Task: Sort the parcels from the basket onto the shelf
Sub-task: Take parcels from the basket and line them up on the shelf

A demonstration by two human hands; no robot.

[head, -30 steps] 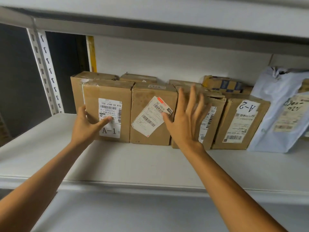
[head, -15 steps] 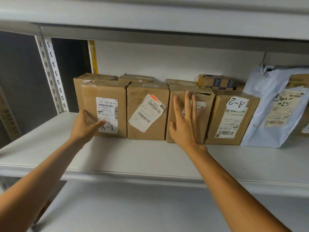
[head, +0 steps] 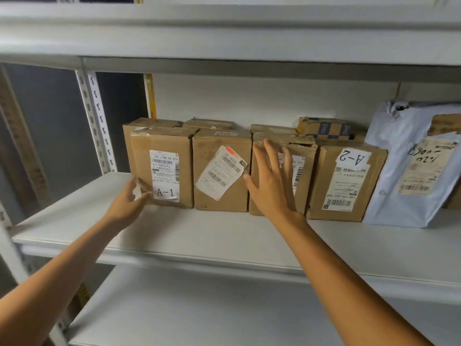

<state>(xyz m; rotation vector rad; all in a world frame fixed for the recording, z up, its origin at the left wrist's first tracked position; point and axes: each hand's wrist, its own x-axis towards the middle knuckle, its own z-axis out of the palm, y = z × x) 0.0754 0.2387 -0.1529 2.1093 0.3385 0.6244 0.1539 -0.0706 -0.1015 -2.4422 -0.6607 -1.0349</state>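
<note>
A row of parcels stands upright on the white shelf (head: 224,238), pushed back near its rear wall. At the left end is the A-1 box (head: 162,156). The person's left hand (head: 129,203) holds its lower left corner, thumb on the front face by the label and fingers round the side. Just beside it stands the box with the tilted label (head: 220,193), then a third box (head: 303,151). The right hand (head: 272,186) lies flat on the third box's front with fingers straight and spread, holding nothing. Next come the A-2 box (head: 346,181) and a pale blue mailer bag (head: 399,196), which leans at the right end. More boxes sit behind the row, among them a small blue-checked box (head: 324,129).
</note>
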